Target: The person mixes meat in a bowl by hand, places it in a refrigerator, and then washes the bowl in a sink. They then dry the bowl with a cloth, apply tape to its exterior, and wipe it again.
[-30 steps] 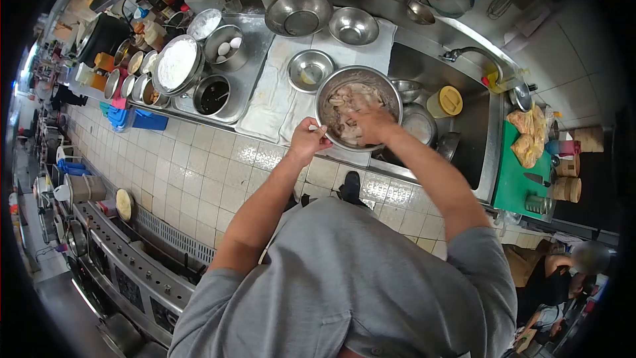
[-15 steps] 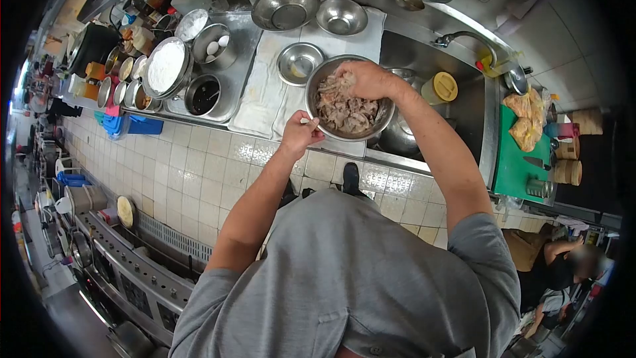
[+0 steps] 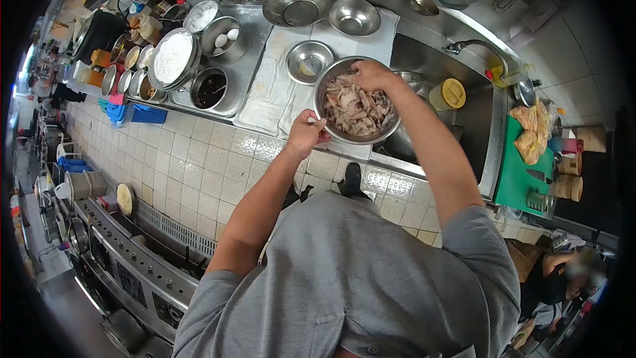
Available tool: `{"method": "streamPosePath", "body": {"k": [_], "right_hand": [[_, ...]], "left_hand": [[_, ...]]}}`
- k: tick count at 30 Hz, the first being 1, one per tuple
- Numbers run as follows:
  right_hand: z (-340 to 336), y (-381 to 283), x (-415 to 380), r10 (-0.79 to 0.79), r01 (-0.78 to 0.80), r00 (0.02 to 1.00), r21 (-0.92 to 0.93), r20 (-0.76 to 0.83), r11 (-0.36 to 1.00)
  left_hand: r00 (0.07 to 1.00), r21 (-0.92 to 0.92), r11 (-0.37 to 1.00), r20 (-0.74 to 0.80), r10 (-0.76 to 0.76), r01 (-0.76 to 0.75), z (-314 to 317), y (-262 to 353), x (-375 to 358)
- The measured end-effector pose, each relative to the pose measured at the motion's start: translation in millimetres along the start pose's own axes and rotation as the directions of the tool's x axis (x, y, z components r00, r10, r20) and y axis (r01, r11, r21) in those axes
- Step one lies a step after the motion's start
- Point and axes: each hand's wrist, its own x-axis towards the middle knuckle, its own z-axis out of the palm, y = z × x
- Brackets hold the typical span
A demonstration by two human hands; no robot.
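Note:
A steel mixing bowl [image 3: 320, 114] holds a heap of raw meat pieces [image 3: 358, 109]. My left hand [image 3: 309, 134] pinches the bowl's near left rim, thumb over the edge. At the far side of the bowl, my right hand [image 3: 375, 77] reaches in with fingers curled down on the meat; the fingertips are partly hidden. Just behind the bowl sits a smaller steel bowl [image 3: 310, 62] with a little yellowish residue. White cloths [image 3: 268, 103] lie beneath them on the counter.
Right of the bowl is a sink [image 3: 478, 109] holding pans and a yellow-lidded container [image 3: 452, 94]. On the green board [image 3: 507, 176] are bagged food [image 3: 528, 134] and a knife [image 3: 538, 175]. At left stand a flour bowl [image 3: 173, 58], a pot with eggs [image 3: 224, 43] and dark sauce [image 3: 211, 89].
My right hand has shifted from the bowl's upper middle toward its far right edge, and the meat heap has been turned over. My left hand keeps its hold on the rim.

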Motion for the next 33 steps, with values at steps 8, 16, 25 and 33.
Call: {"method": "streamPosePath", "body": {"k": [8, 16, 25, 33], "right_hand": [[49, -65, 21, -0.174, 0.254, 0.862, -0.108, 0.477, 0.961], [11, -27, -114, -0.264, 0.367, 0.923, -0.436, 0.279, 0.822], [25, -32, -47, -0.083, 0.151, 0.891, -0.117, 0.446, 0.982], [-8, -16, -51, -0.337, 0.333, 0.935, 0.052, 0.111, 0.941]], "left_hand": [[0.998, -0.139, 0.990, 0.055, -0.029, 0.036, -5, -6, 6], [0.999, -0.144, 0.989, 0.031, -0.034, 0.038, -4, -13, 2], [0.999, -0.075, 0.997, 0.017, -0.029, 0.030, -3, -9, -1], [0.999, -0.073, 0.997, -0.001, -0.041, 0.040, -2, -5, -1]]}}
